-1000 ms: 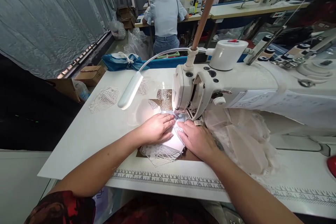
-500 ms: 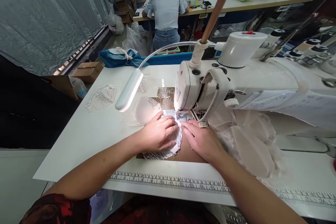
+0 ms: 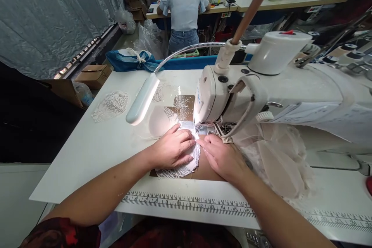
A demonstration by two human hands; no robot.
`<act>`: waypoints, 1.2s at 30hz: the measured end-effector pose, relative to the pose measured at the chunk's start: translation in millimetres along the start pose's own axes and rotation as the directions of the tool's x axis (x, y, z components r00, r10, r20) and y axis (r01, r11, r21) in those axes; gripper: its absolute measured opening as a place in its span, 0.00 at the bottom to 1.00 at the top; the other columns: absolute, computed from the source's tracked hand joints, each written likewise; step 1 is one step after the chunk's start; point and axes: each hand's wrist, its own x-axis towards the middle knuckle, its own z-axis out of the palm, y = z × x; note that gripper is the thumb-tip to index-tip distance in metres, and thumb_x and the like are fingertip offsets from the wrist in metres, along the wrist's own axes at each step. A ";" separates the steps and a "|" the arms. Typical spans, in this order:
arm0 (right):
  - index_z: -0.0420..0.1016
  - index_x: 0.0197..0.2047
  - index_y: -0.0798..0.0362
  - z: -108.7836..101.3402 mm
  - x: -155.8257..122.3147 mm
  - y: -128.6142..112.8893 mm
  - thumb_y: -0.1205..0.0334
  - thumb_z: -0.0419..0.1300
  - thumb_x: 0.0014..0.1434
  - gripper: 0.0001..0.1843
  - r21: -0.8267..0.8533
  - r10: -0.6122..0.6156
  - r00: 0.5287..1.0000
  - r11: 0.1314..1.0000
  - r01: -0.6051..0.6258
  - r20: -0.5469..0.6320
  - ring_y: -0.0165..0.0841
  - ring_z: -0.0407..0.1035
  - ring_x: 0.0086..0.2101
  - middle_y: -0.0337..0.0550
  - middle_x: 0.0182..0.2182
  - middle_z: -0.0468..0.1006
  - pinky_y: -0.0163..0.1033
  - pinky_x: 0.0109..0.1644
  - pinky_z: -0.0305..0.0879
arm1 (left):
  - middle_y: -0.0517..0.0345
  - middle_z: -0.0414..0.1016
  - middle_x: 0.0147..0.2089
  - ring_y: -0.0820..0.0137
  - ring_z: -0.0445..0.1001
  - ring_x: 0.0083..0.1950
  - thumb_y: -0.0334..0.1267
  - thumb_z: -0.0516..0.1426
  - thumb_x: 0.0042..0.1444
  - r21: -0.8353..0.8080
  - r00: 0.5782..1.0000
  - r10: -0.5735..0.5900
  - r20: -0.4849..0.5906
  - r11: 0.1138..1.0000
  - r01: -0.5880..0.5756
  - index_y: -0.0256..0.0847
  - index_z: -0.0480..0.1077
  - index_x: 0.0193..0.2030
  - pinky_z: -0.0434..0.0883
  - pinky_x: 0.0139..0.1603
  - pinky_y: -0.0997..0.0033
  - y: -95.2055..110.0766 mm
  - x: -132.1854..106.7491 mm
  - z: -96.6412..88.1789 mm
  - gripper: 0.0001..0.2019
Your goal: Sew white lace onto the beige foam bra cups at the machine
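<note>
A white lace piece (image 3: 180, 170) lies under the head of a white sewing machine (image 3: 232, 93), lit by a gooseneck lamp (image 3: 143, 100). My left hand (image 3: 173, 148) lies flat on the lace with its fingers stretched toward the needle area (image 3: 199, 130). Just right of it, my right hand (image 3: 222, 155) presses down beside the presser foot, fingers together and flat on the fabric. The two hands almost touch at the fingertips.
A pile of pale fabric cups (image 3: 276, 159) lies under the machine arm at right. Another lace piece (image 3: 109, 105) rests on the white table (image 3: 95, 151) at left. A printed ruler (image 3: 186, 201) runs along the front edge. A person in a light top (image 3: 183, 7) sits at another machine behind.
The lace piece has been drawn in and turned under the needle, with less of it showing near the front. Both hands shifted slightly toward the machine head.
</note>
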 end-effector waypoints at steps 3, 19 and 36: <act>0.77 0.48 0.50 0.7 1.2 -0.9 0.74 0.49 0.56 0.22 -0.022 0.028 0.999 0.999 -0.027 0.024 0.31 0.62 0.28 0.42 0.32 0.74 0.35 0.29 0.53 | 0.41 0.71 0.50 0.58 0.68 0.53 0.45 0.49 0.63 0.000 1.000 0.002 -0.014 1.000 -0.002 0.33 0.66 0.56 0.58 0.62 0.51 -2.7 0.6 0.2 0.21; 0.73 0.55 0.52 7.3 2.1 -0.3 0.67 0.47 0.62 0.21 -0.083 0.147 0.989 0.986 -0.146 0.009 0.37 0.72 0.39 0.48 0.48 0.78 0.39 0.39 0.66 | 0.41 0.71 0.53 0.54 0.64 0.59 0.36 0.51 0.62 0.081 0.997 0.036 -0.064 0.996 -0.031 0.35 0.68 0.55 0.59 0.60 0.48 -6.3 5.9 -3.4 0.16; 0.75 0.48 0.53 2.7 -0.8 -1.8 0.64 0.48 0.65 0.16 0.148 -0.011 0.998 0.989 0.020 -0.062 0.35 0.70 0.37 0.46 0.37 0.78 0.38 0.38 0.64 | 0.41 0.71 0.54 0.56 0.69 0.55 0.43 0.50 0.62 0.048 0.959 -0.115 -0.257 0.990 0.131 0.33 0.68 0.52 0.67 0.54 0.55 -11.3 -4.6 -6.6 0.18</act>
